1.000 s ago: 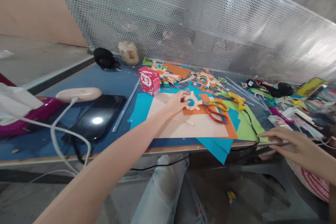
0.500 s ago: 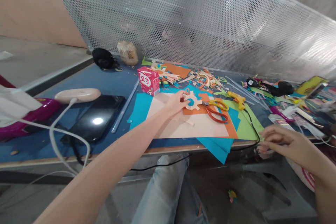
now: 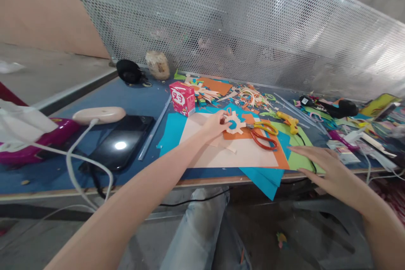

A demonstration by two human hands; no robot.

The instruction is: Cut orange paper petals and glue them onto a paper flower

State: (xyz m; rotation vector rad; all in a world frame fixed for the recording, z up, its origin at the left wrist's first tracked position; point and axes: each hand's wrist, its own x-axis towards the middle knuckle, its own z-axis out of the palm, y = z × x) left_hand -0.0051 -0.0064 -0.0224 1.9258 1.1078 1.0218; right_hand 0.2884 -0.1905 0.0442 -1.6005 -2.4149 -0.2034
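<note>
My left hand [image 3: 216,125] is closed on the left edge of a cream paper cutout [image 3: 239,126], a ring with a notched, fringed outline and blue paper showing through its centre. It is held just above a stack of coloured sheets, with a cream sheet [image 3: 205,158] near the top. To the right of the cutout lie scissors [image 3: 250,126] with yellow and red handle loops. My right hand [image 3: 330,171] is open and empty, fingers stretched toward the scissors. It hovers over the near right edge of a green sheet [image 3: 299,156].
A pink box [image 3: 182,100] stands behind the sheets, beside heaped paper scraps [image 3: 249,95]. A yellow glue gun [image 3: 288,121] lies to the right, its black cord running toward the table edge. At left are a black phone [image 3: 122,147] and a white cable [image 3: 71,166].
My right hand has moved left from beyond the table's edge to over the green sheet, and its fingers have straightened. My left hand still holds the cutout. The view has shifted slightly.
</note>
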